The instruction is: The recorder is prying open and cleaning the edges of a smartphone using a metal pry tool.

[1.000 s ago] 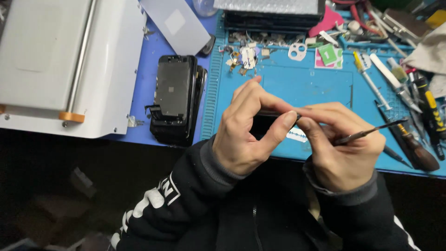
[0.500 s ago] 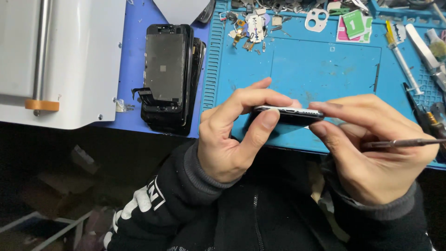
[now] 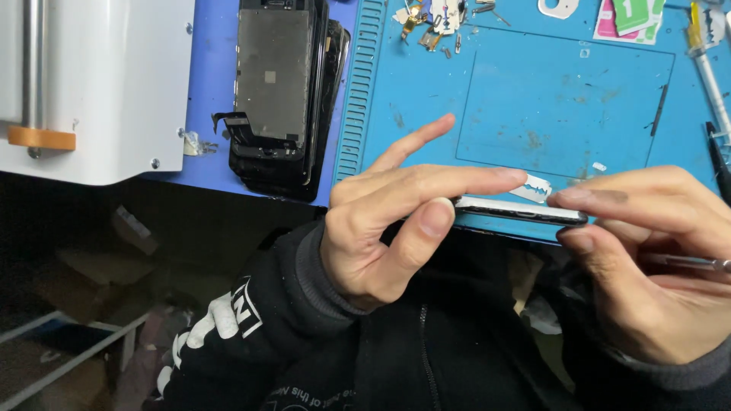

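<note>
Holding a thin dark phone (image 3: 521, 211) edge-on between both hands, the person has tilted it flat since a moment ago, when its back still faced up. Left hand (image 3: 388, 221) pinches one end between thumb and fingers, index raised; right hand (image 3: 647, 259) pinches the other end, with a slim metal tool (image 3: 697, 263) tucked in its fingers. Below lies the blue work mat (image 3: 563, 99); a stack of removed screens (image 3: 278, 91) sits beside it. The side seam now seems to be what's being checked.

Beyond your fingers lies a blue work mat (image 3: 533, 99); a stack of dark phone screens (image 3: 278, 91) sits up-left of them, beside a white machine (image 3: 99, 84).
</note>
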